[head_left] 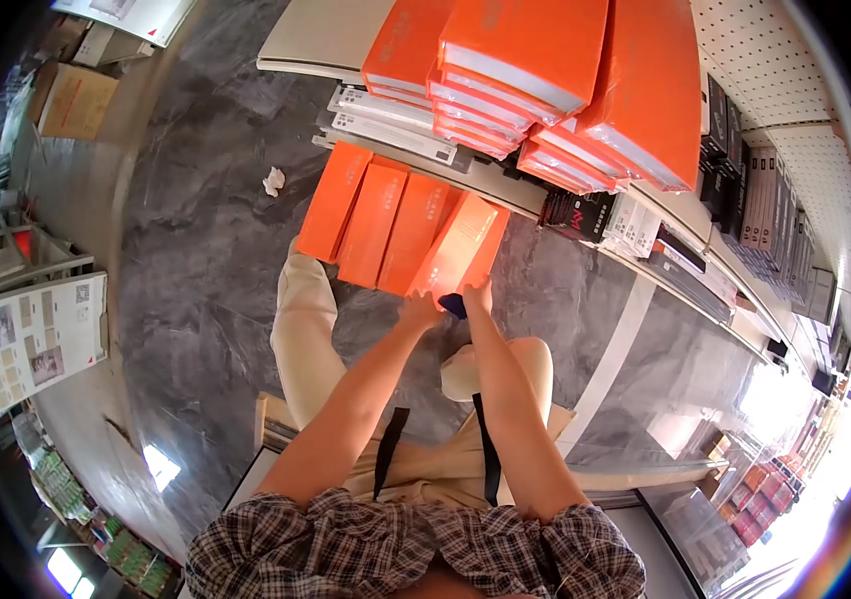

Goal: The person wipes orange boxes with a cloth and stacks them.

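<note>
Both my hands are at the near end of an orange box (pixel 458 243), the rightmost of several lined up on the dark floor. My left hand (pixel 422 308) has its fingers against the box's lower left corner. On the lower right side, my right hand (pixel 477 298) grips the same box. A small dark cloth (pixel 453 304) shows between the two hands. To the left stand more orange boxes (pixel 373 222), side by side and slightly slanted. Parts of my fingertips are hidden by the box.
Stacks of larger orange boxes (pixel 525 50) rest on the shelf ahead. Black and white boxes (pixel 577 214) sit on the low shelf to the right. Crumpled white paper (pixel 274 181) lies on the floor at left. A display board (pixel 36 339) stands at far left.
</note>
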The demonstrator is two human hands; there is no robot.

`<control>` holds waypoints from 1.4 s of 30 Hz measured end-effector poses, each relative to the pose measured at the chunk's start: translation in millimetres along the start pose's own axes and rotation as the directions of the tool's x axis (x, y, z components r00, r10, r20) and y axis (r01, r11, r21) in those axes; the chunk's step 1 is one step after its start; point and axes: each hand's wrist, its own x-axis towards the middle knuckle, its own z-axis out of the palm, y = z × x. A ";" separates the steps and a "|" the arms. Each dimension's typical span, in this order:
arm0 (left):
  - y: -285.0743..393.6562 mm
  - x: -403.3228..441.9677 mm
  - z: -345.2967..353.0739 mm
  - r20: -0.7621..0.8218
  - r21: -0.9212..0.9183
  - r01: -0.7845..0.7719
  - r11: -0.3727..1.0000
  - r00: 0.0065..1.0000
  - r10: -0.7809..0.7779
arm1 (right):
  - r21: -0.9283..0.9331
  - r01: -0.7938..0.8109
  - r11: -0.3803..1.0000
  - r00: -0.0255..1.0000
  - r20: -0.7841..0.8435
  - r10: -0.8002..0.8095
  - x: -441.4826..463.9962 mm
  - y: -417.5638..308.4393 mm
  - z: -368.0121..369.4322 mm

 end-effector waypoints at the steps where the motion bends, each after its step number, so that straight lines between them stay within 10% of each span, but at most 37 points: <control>1: -6.0 0.3 0.8 0.046 -0.009 0.017 1.000 0.999 -0.016 | 0.000 0.000 1.000 1.000 -0.001 0.000 -6.4 10.1 -4.4; 3: -15.4 11.6 2.8 -0.022 0.020 -0.067 0.998 0.997 0.068 | 0.310 -0.088 0.947 0.973 0.232 0.015 -6.0 17.7 -10.0; 9: -48.3 83.6 58.6 -0.006 -0.279 -0.260 0.924 0.963 0.269 | 0.430 -0.300 0.851 0.901 0.420 0.106 3.0 28.4 5.6; 11: -55.7 106.1 92.3 -0.151 -0.661 -0.556 0.504 0.756 0.637 | 0.456 -0.301 0.838 0.893 0.444 0.080 5.0 28.3 11.8; 12: -62.0 118.2 110.0 -0.146 -0.662 -0.553 0.506 0.757 0.637 | 0.448 -0.280 0.849 0.899 0.434 0.067 7.5 31.5 14.9; 15: -71.1 131.7 125.1 -0.278 -0.279 -0.447 0.850 0.885 0.373 | 0.380 -0.203 0.902 0.924 0.380 0.048 17.5 35.4 26.9; 21: -69.5 92.4 45.6 -0.085 -0.162 -0.443 0.882 0.896 0.435 | -0.114 -0.030 0.993 0.996 0.078 0.039 -14.2 -9.1 45.4; 25: -59.4 67.4 -6.7 0.152 -0.072 -0.171 0.983 0.972 0.180 | 0.094 0.242 0.966 0.970 0.009 -0.244 -18.2 9.4 60.1; 27: -57.7 54.2 -31.7 0.091 0.041 -0.104 0.994 0.991 0.100 | 0.096 0.139 0.986 0.990 0.009 -0.141 -11.0 4.0 55.6; 29: -88.9 80.9 -4.0 -0.127 0.116 -0.010 0.993 0.992 0.025 | 0.153 -0.064 0.986 0.910 -0.397 0.120 -0.1 4.6 60.8; 30: -92.0 80.0 -10.7 -0.124 0.118 -0.014 0.993 0.992 0.029 | 0.408 0.080 0.910 0.965 -0.259 0.032 23.6 31.8 78.8; 33: -98.0 85.0 -33.6 -0.241 0.104 -0.052 0.993 0.968 0.076 | 0.299 -0.041 0.953 0.999 0.026 0.035 27.7 9.4 79.9; 39: -88.7 71.5 -126.0 -0.753 -0.085 -0.257 0.963 0.649 0.107 | 0.138 -0.160 0.977 0.958 -0.219 0.188 -19.1 -83.3 35.8; 42: -47.3 43.9 -207.6 -0.664 -0.650 -0.530 0.544 0.745 -0.067 | 0.277 0.163 0.947 0.977 -0.180 -0.116 -75.6 -169.5 -21.8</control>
